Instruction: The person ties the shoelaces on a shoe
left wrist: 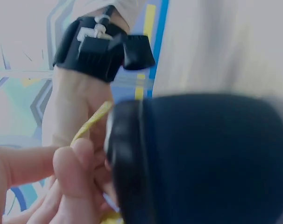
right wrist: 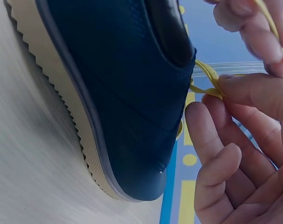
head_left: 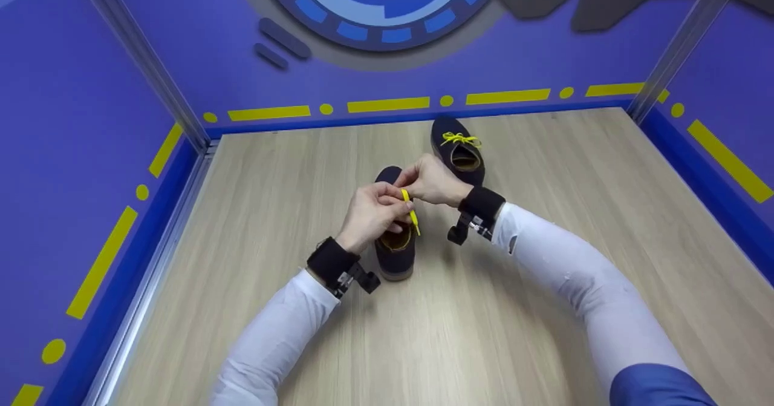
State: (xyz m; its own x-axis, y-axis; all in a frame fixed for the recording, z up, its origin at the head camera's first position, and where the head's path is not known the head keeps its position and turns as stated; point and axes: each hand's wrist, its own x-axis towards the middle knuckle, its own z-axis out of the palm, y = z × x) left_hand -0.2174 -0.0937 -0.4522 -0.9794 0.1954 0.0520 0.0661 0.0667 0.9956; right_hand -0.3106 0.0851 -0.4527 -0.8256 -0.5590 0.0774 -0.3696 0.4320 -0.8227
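A dark shoe [head_left: 397,265] with a light sole lies between both hands, toe pointing to the back wall. Its yellow shoelace [head_left: 413,217] runs through the fingers of the left hand [head_left: 376,211], the loose end hanging over the shoe opening. In the left wrist view, the lace tip [left wrist: 92,120] sticks out above the pinching thumb and finger. Close to the shoe's tongue, the right hand [head_left: 436,180] pinches a doubled part of the lace [right wrist: 208,74] between thumb and index finger. The hands hide most of the shoe's upper in the head view.
A second dark shoe [head_left: 444,130] with a tied yellow bow [head_left: 461,139] stands just beyond the right hand. Both rest on a wood-grain tabletop [head_left: 272,212]. Blue panels [head_left: 387,79] with yellow marks wall in the back and sides. Black camera bands [head_left: 331,267] circle both wrists.
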